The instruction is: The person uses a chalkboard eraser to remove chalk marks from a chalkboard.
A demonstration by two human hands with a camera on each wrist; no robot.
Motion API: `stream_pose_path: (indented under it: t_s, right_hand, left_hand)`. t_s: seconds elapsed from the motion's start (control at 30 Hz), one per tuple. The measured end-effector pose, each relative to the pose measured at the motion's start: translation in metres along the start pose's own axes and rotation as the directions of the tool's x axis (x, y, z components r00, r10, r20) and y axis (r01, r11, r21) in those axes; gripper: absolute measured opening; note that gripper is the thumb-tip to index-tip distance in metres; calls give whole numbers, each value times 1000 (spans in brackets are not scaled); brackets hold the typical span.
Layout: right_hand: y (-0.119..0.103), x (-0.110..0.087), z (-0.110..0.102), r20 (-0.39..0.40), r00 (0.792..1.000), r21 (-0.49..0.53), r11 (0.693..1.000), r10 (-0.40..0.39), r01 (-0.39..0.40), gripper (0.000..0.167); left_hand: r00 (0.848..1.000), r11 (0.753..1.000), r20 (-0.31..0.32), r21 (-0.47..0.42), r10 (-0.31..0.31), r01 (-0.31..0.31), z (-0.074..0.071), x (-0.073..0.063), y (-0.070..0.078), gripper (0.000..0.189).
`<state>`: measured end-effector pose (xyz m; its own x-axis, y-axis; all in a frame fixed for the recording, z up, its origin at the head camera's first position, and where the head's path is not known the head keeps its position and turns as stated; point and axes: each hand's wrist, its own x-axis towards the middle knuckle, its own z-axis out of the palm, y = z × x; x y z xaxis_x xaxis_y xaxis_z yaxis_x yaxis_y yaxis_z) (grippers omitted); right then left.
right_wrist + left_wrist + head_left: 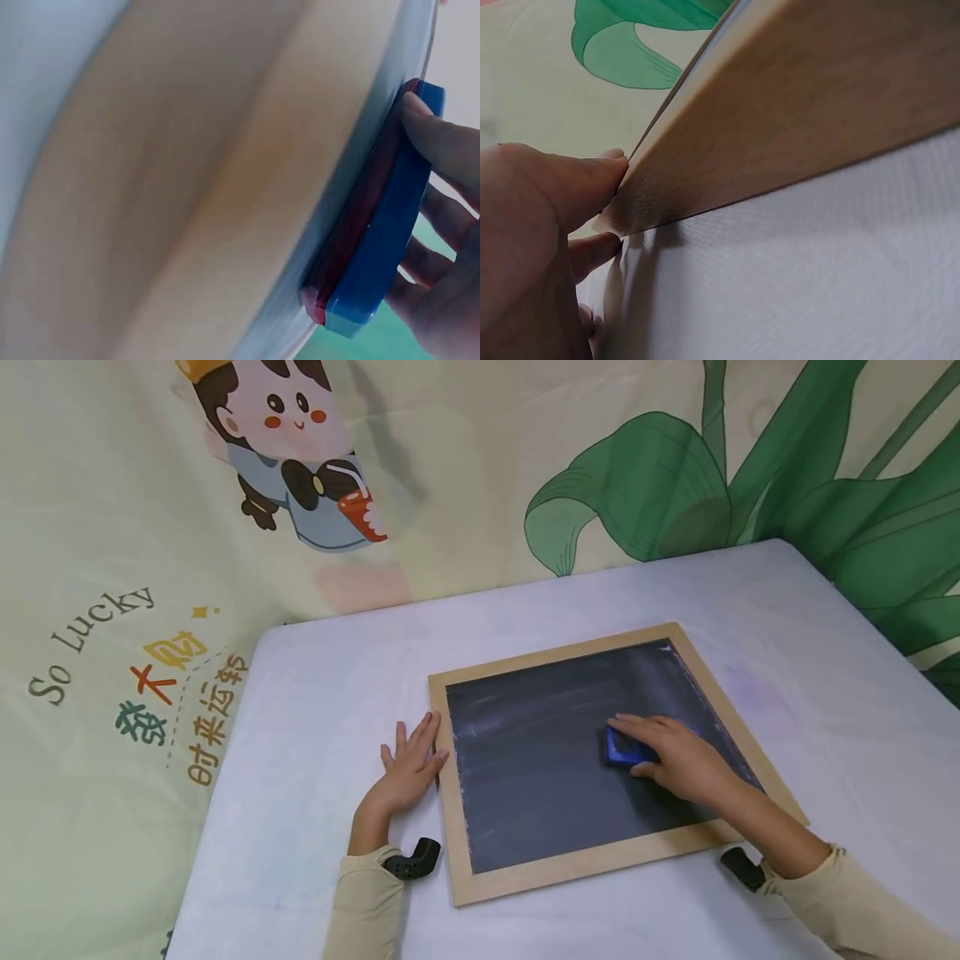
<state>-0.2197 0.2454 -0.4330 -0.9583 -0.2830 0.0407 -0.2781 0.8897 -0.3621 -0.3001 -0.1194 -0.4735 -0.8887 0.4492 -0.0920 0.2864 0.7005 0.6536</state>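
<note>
A blackboard (540, 760) with a light wooden frame (440, 777) lies on the table, its dark surface marked by faint whitish smears. My right hand (686, 760) grips a blue blackboard eraser (622, 749) against the right half of the board. The right wrist view shows the thumb along one side of the eraser (386, 225) and its dark red underside facing the board. At the board's left edge, my left hand (408, 766) lies with fingers spread. Its thumb (592, 184) rests on the frame and another finger touches the edge.
A white cloth (322, 693) covers the table. Behind it hangs a printed backdrop (465, 468) with a cartoon figure and green leaves. Black wrist devices (414, 860) sit at both cuffs. A faint purple stain (753, 689) marks the cloth right of the board.
</note>
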Motion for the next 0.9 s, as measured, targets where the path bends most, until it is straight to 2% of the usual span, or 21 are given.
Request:
stream_pose_path:
  t_s: [0.23, 0.37, 0.5, 0.6, 0.7, 0.8, 0.9]
  right_hand:
    - [42, -16, -18, 1, 999, 21, 999, 47, -47, 69]
    - [51, -20, -17, -18, 999, 21, 999, 47, -46, 69]
    - [53, -22, -18, -127, 991, 36, 999, 37, -33, 69]
    - [63, -25, -29, -235, 966, 33, 994, 110, -105, 69]
    - [83, -22, -44, -282, 931, 32, 972, 232, -232, 70]
    - [106, -17, -53, -244, 899, 27, 930, 363, -368, 73]
    - [124, -10, -54, -155, 884, 22, 896, 442, -444, 76]
  left_hand:
    - [998, 998, 50, 35, -46, 44, 1, 7, 0, 62]
    - [997, 997, 43, 46, -58, 56, 0, 9, 0, 62]
    - [997, 997, 44, 47, -68, 66, 3, 9, -4, 62]
    - [997, 997, 42, 41, -63, 62, 4, 8, -5, 62]
    - [997, 997, 31, 36, -67, 65, 3, 7, -7, 62]
    - [997, 997, 26, 34, -74, 73, 4, 4, -9, 61]
    - [996, 996, 31, 34, -78, 77, 7, 2, -12, 61]
